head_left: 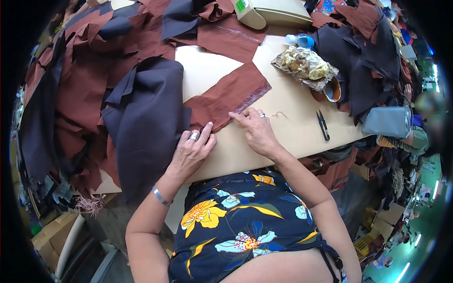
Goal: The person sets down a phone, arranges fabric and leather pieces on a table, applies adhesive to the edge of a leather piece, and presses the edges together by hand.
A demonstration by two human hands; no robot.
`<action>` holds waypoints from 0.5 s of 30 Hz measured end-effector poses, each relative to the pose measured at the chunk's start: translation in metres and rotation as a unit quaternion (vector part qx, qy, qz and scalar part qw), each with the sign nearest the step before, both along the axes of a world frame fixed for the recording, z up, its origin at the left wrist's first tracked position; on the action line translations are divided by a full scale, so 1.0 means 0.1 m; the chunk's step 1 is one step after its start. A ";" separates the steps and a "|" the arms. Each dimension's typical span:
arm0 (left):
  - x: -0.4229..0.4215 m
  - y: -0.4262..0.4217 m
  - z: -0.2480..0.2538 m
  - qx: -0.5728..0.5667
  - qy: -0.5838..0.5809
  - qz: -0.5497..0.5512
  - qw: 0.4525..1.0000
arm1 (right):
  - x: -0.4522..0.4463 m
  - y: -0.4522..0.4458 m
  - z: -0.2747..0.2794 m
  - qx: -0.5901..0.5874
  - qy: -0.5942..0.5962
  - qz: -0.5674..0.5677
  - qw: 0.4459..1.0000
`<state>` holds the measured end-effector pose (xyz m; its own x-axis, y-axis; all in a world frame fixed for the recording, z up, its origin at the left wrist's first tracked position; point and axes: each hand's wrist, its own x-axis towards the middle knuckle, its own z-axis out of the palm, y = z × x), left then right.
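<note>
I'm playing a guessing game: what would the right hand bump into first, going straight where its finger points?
Probably the reddish-brown cloth; the right hand seems to touch its edge.

Pale table [295,137], glowing tube lights [435,189] far right.

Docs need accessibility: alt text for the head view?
A person's left hand and right hand touch the edge of a brown cloth on a tan table. Dark fabric lies beside the left hand; black snips lie farther right.

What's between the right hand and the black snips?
Head view: a thin curved scrap, too small to identify, nearer the right hand; otherwise bare tabletop up to the snips.
</note>
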<state>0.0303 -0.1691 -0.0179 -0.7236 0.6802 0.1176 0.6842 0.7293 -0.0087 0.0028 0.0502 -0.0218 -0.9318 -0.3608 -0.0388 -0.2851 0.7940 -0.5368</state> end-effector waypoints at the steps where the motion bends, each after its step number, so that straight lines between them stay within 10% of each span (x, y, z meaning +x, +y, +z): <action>1: -0.01 0.00 0.00 0.004 0.007 -0.005 1.000 | 0.00 -0.03 0.01 0.021 -0.022 -0.001 1.000; 15: 0.08 -0.03 0.06 0.003 -0.026 0.013 1.000 | -0.07 0.11 -0.04 0.346 0.220 0.081 0.908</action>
<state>0.0383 -0.1720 -0.0116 -0.7465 0.6600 0.0840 0.6640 0.7471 0.0308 -0.0047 0.0608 -0.0254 -0.8488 -0.5259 0.0543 -0.4946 0.8262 0.2698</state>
